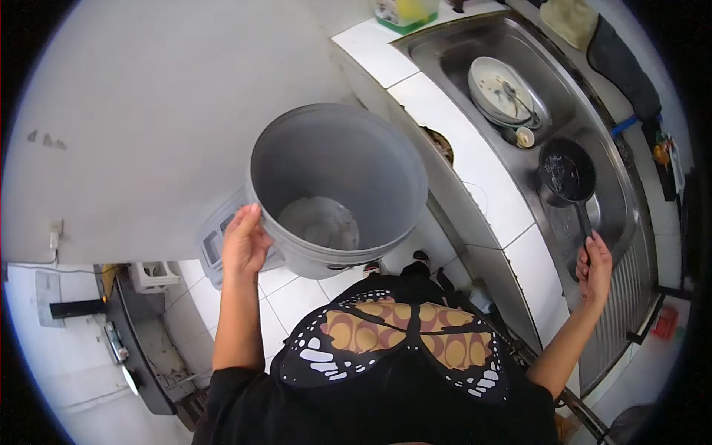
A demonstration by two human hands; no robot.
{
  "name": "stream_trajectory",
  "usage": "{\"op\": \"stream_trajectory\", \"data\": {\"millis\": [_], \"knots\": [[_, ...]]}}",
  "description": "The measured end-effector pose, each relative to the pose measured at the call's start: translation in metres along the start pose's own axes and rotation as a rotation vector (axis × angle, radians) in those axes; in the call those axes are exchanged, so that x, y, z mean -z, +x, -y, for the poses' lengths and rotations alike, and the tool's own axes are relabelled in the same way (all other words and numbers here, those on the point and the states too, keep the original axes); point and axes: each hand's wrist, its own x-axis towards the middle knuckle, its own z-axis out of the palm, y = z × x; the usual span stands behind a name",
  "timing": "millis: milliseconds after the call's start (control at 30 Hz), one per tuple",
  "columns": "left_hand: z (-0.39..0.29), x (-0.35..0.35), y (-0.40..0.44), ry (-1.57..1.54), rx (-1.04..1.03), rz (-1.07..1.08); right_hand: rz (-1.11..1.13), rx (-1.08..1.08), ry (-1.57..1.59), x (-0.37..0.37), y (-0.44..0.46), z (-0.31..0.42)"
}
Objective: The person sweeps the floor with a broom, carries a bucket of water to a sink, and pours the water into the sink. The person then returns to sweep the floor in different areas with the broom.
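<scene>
A large grey bucket [341,178] tilts toward me, with a little pale residue or liquid on its bottom. My left hand [247,241] grips the bucket's rim at its near left side, thumb at the edge. Over the sink, my right hand [594,268] is closed around the handle of a small dark saucepan [567,172]. Some wet, shiny liquid shows inside the pan. Farther along the steel sink [445,44], a white bowl [498,89] with cloudy liquid and a spoon rests on other dishes, beside a small cream-coloured cup [525,137].
White tiled counter [460,148] runs between bucket and sink, with a round hole in its edge. A green-based container [406,15] stands at the far end. Behind the bucket, a grey plastic lid-like piece [215,241] sits low. A dark shelf [137,348] is at left.
</scene>
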Motion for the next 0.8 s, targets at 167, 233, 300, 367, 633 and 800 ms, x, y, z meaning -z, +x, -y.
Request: {"op": "stream_trajectory", "data": {"millis": [167, 233, 300, 367, 633, 800], "knots": [[0.005, -0.008, -0.007, -0.075, 0.019, 0.059, 0.294, 0.266, -0.319, -0.076, -0.028, 0.070], [0.010, -0.008, -0.006, -0.109, 0.034, 0.022, 0.418, 0.376, -0.384, -0.117, -0.041, 0.095], [0.015, -0.005, -0.006, -0.146, 0.057, 0.014, 0.474, 0.682, -0.493, -0.159, -0.044, 0.097], [0.021, -0.001, -0.004, -0.190, 0.057, -0.027, 0.500, 0.778, -0.609, -0.203, -0.057, 0.099], [0.033, 0.007, -0.006, -0.356, 0.068, -0.065, 0.495, 1.395, -1.012, -0.301, -0.082, 0.077], [0.032, 0.007, -0.012, -0.396, -0.010, -0.005, 0.481, 1.498, -1.115, -0.302, -0.094, 0.071]]}}
